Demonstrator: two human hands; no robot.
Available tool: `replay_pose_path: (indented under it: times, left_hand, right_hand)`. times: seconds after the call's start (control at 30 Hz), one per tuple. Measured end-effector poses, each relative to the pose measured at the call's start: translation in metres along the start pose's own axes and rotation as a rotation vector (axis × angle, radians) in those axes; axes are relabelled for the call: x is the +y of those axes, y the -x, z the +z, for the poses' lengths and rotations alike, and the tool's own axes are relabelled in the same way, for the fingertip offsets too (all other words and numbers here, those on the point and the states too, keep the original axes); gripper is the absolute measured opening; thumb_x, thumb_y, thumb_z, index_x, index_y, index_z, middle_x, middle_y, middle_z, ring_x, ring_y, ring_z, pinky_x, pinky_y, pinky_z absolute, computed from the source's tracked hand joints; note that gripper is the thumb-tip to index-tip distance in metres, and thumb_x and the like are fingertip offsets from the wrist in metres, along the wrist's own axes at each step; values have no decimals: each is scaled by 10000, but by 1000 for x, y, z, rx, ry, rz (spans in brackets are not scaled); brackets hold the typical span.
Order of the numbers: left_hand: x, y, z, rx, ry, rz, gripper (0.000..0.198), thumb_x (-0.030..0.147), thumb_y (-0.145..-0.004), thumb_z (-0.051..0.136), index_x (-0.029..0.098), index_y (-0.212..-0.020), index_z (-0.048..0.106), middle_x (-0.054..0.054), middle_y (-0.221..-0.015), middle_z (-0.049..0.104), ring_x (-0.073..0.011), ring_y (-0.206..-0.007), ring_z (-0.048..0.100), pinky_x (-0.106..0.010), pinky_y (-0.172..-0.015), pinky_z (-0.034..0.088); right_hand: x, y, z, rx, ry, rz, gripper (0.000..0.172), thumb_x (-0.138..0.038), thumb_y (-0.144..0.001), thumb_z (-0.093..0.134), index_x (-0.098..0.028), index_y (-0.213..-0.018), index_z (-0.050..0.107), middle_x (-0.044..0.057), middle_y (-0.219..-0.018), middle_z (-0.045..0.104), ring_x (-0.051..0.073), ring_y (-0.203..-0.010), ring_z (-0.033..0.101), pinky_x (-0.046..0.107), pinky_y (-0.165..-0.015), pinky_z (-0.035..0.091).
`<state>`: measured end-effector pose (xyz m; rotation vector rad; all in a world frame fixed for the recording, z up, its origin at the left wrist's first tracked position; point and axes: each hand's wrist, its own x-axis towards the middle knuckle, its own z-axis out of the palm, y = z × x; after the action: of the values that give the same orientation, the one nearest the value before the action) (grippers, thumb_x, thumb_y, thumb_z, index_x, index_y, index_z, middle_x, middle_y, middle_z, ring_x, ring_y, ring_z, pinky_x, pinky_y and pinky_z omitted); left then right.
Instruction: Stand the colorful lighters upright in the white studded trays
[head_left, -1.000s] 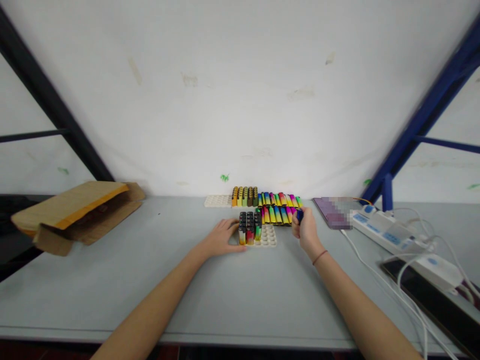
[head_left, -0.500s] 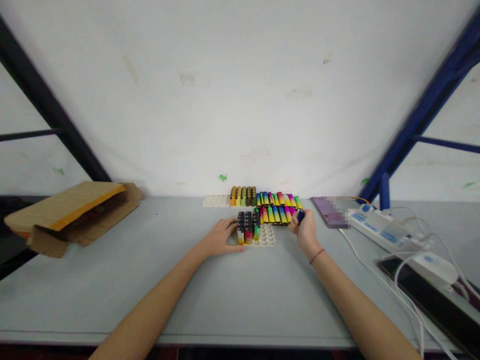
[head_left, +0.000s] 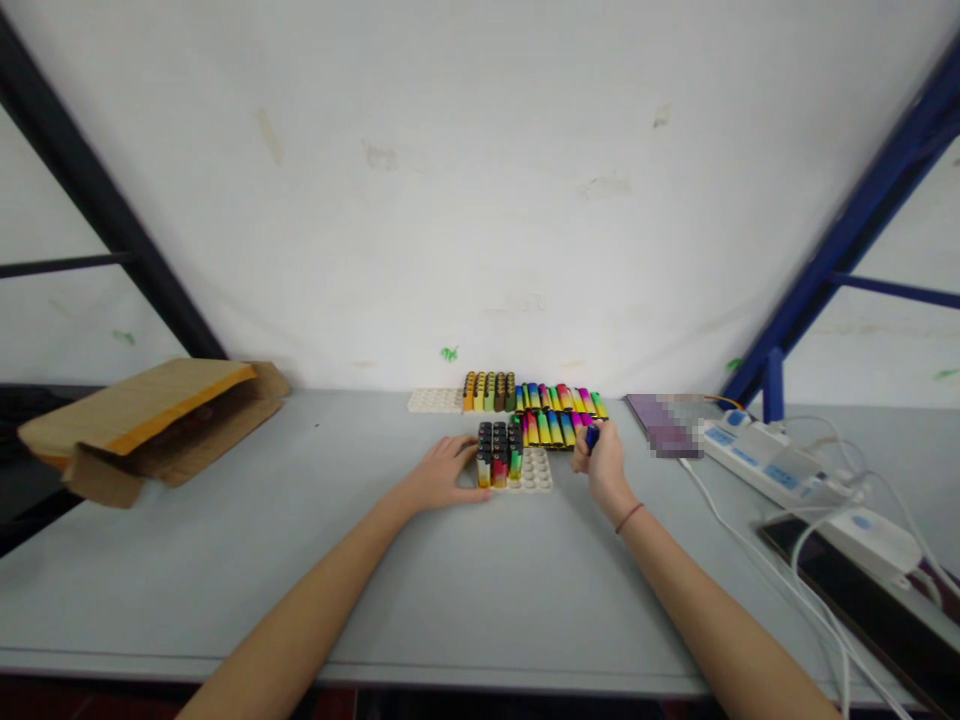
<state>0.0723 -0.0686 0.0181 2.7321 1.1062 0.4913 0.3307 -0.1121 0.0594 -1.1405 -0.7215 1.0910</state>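
My left hand (head_left: 442, 478) cups the left end of a white tray with round pockets (head_left: 537, 472), its thumb along the front edge and its fingers against the left side. Several lighters (head_left: 499, 466) with black tops and colour-fading bodies stand upright in the tray's left part; bare pockets show at its right. Just right of the tray, my right hand (head_left: 602, 462) is closed around a dark blue lighter (head_left: 592, 437), mostly hidden by the fingers. Beyond it, two rows of rainbow-coloured lighters (head_left: 551, 430) lie on their sides.
Behind stand several yellow-to-brown lighters (head_left: 489, 392) beside another white pocketed tray (head_left: 435, 400). A torn cardboard box (head_left: 161, 415) lies at left. At right are a purple-screened device (head_left: 651, 420), a white power strip (head_left: 810, 485) with loose cables, and a dark phone-like slab (head_left: 847, 595).
My right hand has shifted slightly left with the blue lighter, toward the tray. The left hand keeps its place at the tray; the whole view has moved a little.
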Motion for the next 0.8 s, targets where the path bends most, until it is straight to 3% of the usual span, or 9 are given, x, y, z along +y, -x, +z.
replay_pose_path:
  times: [0.13, 0.23, 0.37, 0.5, 0.8]
  left_hand:
    - [0, 0, 1, -12, -7, -9, 841, 716, -740, 595, 142, -1343, 479, -157, -1358, 469, -352, -1236, 432, -475, -1073, 325]
    - [0, 0, 1, -9, -1, -13, 842, 716, -732, 603, 144, -1338, 484, -158, -1355, 473, -358, -1233, 433, -486, -1073, 324]
    - [1, 0, -1, -6, 20, -2, 828, 699, -729, 620, 148, -1332, 486, -159, -1352, 478, -356, -1227, 441, -489, -1071, 325]
    - [3, -1, -2, 4, 30, 5, 817, 680, -727, 640, 140, -1322, 495, -160, -1345, 483, -354, -1226, 445, -473, -1073, 327]
    - [3, 0, -2, -6, 15, 5, 803, 677, -737, 634, 148, -1324, 491, -158, -1364, 459, -344, -1228, 440, -470, -1074, 322]
  right_hand:
    - [4, 0, 1, -33, 63, -62, 500, -512, -880, 281, -247, -460, 332, -63, -319, 245, 90, -289, 230, 231, -330, 284]
    - [5, 4, 2, -198, 186, -143, 462, -626, -856, 376, -244, -600, 426, -68, -372, 335, 111, -339, 324, 247, -378, 359]
    - [-6, 15, 1, -462, 417, -285, 323, -557, -875, 472, -236, -849, 490, -62, -538, 491, 128, -490, 478, 246, -511, 432]
    - [-20, 21, -4, -670, 698, -457, 276, -456, -873, 540, -190, -811, 585, 12, -782, 602, 144, -725, 560, 245, -641, 443]
    - [-12, 26, -1, -656, 834, -517, 244, -347, -852, 599, -163, -998, 665, 78, -886, 705, 178, -738, 663, 291, -682, 506]
